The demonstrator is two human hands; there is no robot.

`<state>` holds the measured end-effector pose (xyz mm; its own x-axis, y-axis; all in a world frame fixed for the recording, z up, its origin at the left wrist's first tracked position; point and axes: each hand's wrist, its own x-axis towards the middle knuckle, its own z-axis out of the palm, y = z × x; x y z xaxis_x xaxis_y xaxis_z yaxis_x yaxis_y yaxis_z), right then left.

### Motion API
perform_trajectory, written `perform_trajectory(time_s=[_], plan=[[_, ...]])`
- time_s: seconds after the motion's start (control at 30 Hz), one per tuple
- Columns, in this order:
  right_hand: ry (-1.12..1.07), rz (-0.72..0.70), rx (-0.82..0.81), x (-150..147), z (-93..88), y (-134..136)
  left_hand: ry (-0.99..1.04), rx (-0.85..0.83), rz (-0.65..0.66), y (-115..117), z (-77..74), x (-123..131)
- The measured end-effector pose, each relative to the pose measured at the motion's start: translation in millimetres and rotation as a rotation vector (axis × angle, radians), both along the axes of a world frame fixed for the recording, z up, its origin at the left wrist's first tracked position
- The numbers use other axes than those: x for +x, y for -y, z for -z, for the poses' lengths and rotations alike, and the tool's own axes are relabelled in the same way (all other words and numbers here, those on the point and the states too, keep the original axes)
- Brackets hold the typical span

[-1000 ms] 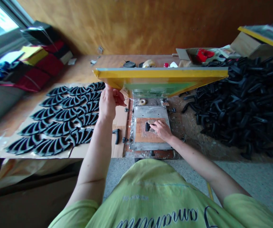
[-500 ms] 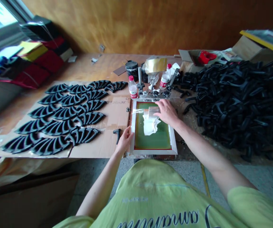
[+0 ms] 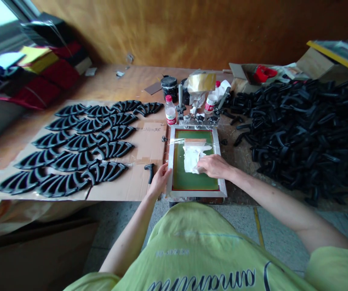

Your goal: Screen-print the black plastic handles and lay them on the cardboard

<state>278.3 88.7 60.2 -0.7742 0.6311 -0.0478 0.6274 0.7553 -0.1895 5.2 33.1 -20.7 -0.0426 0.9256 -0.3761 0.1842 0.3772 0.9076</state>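
A silver-framed printing screen (image 3: 223, 182) with green mesh lies at the table's front edge. My left hand (image 3: 161, 178) grips its left edge, fingers curled at the rim. On the mesh sits a ragged white patch (image 3: 191, 158); whether it is ink or a thin sheet I cannot tell. A flat block with a wooden edge (image 3: 195, 142) rests just beyond the patch. My right hand (image 3: 213, 165) is closed at the patch's lower right corner, and what its fingers pinch is hidden. One black handle-shaped part (image 3: 150, 173) lies left of the screen, near my left hand.
Black parts stand in fanned rows (image 3: 67, 161) on cardboard (image 3: 140, 186) to the left. A large heap of black parts (image 3: 298, 133) fills the right. Behind the screen are metal clamps (image 3: 199, 118), a red-capped bottle (image 3: 170, 111) and a dark tub (image 3: 169, 89).
My right hand has left the block at the far part of the screen and come toward me, to the white patch's lower right corner. My left hand keeps its hold on the frame.
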Motion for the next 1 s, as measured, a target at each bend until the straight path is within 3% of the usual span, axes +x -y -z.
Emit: perform_trajectory(time_s=[0.1,0.2,0.27,0.33,0.5,0.63,0.73,0.8,0.9,1.0], plan=[[-0.029,0.126,0.098,-3.6,7.4,1.0,0.038,0.003,-0.020,0.7,1.6,0.5],[-0.047,0.095,0.131,-4.1,17.3,12.0,0.094,-0.006,-0.041,1.7,1.8,1.6],[-0.070,0.081,0.101,-4.8,16.4,12.0,0.124,-0.021,-0.050,2.1,-1.5,2.4],[-0.117,0.157,0.089,-9.2,7.6,-0.4,0.143,-0.039,-0.062,2.1,-9.2,2.6],[-0.220,0.433,0.150,-11.4,-34.6,-61.0,0.161,-0.010,-0.082,-1.7,-49.9,0.2],[-0.457,0.692,0.247,44.8,-50.6,-92.9,0.235,0.104,-0.150,-17.1,-98.1,3.1],[-0.577,0.912,0.225,88.6,-29.5,-90.9,0.298,0.312,-0.205,-44.5,-135.2,10.8],[-0.522,0.962,0.090,93.6,-2.7,-75.3,0.323,0.444,-0.211,-68.6,-156.5,16.3],[-0.322,0.763,-0.059,64.5,37.4,-40.9,0.334,0.537,-0.190,-99.0,-175.6,23.4],[-0.118,0.548,-0.030,26.2,56.1,-14.3,0.336,0.562,-0.269,-99.4,-167.5,33.4]])
